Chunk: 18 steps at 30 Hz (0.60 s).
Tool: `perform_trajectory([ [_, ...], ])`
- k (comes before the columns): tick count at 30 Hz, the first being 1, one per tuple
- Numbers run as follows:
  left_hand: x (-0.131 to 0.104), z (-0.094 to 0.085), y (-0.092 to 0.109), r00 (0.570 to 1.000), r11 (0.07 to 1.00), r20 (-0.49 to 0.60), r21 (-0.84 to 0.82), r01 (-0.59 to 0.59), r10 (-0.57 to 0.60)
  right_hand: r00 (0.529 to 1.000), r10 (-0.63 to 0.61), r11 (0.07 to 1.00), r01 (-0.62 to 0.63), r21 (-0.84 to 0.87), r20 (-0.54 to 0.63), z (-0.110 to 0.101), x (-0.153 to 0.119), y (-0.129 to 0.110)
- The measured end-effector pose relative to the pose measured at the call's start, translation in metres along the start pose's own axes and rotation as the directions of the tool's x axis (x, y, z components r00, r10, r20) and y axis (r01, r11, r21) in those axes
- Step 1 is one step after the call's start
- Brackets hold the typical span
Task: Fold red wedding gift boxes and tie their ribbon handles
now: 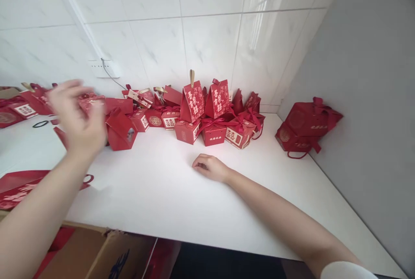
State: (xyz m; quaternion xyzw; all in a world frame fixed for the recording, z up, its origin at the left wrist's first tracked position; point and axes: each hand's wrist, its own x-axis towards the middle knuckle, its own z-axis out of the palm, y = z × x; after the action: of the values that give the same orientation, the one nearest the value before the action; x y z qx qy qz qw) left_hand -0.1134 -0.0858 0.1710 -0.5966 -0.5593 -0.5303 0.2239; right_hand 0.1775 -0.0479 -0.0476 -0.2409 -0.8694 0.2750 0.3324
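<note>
My left hand [79, 115], blurred, is raised at the left over several red boxes, its fingers apart and nothing seen in them. Just right of it a red box [121, 130] with a small window stands on the white table [155, 184]. My right hand [210, 167] rests on the table near the middle, its fingers curled together with nothing in them. Behind it stand several red gift boxes, among them one with a bow [213, 132] and one with a beige label [240, 134]. Two pointed boxes [193, 102] sit on top of the row.
Stacked red boxes [306, 125] lean by the grey panel [366, 97] at the right. A flat red bag [22, 186] lies at the left edge. Below the front edge is an open cardboard box [113, 248]. A black ring [40, 124] lies at the left.
</note>
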Motion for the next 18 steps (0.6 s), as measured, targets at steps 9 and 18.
perform_trajectory([
  [9, 0.002, 0.205, 0.059, 0.865, 0.918, 0.356, -0.044, 0.393, -0.353, 0.999, -0.045, 0.999, 0.045, -0.022, 0.000, -0.005, 0.002, -0.002],
  [18, -0.012, 0.171, 0.072, 0.939, 0.865, -0.168, -0.464, 0.193, -0.300, 0.986, -0.027, 0.991, 0.047, -0.122, 0.165, -0.014, 0.009, -0.013],
])
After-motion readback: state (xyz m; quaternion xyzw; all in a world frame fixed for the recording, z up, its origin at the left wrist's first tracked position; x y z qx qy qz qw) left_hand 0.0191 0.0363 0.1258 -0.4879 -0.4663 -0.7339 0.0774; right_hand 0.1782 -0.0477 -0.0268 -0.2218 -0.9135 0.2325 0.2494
